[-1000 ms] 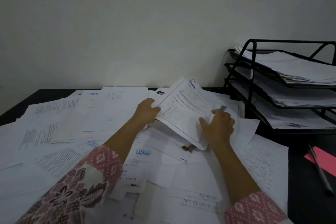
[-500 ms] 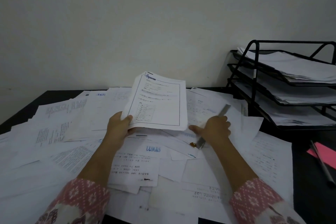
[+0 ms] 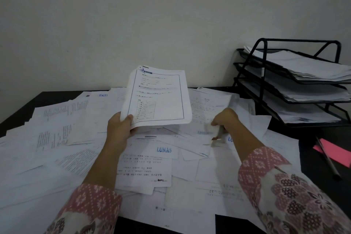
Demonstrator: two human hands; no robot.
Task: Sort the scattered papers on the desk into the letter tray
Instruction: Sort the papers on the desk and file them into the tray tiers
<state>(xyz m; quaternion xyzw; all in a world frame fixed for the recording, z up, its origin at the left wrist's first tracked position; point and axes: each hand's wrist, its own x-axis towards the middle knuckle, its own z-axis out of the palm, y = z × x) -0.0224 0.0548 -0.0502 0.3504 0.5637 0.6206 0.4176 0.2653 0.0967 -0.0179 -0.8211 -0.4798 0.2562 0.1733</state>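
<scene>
A plain pale wall backs the black desk [image 3: 53, 97], which is covered by scattered white printed papers [image 3: 144, 169] lying overlapped at mixed angles. My left hand [image 3: 118, 129] grips a thin stack of white sheets with a bordered form on top [image 3: 159, 97]. The thumb lies on the face and the fingers curl behind the lower left corner. The stack is raised and tilted toward me, probably so the heading can be read before filing. My right hand [image 3: 227, 119] rests low on the pile with its fingers curled round a slim object [image 3: 215, 137]; its kind cannot be determined. The black wire three-tier letter tray [image 3: 263, 74] stands at the right rear of the desk, and every tier already holds paper. A pink sheet [image 3: 334, 153] and a dark pen [image 3: 327, 159] lie in front of it. In my judgement the step in hand is classification, with most of the sorting not yet done
</scene>
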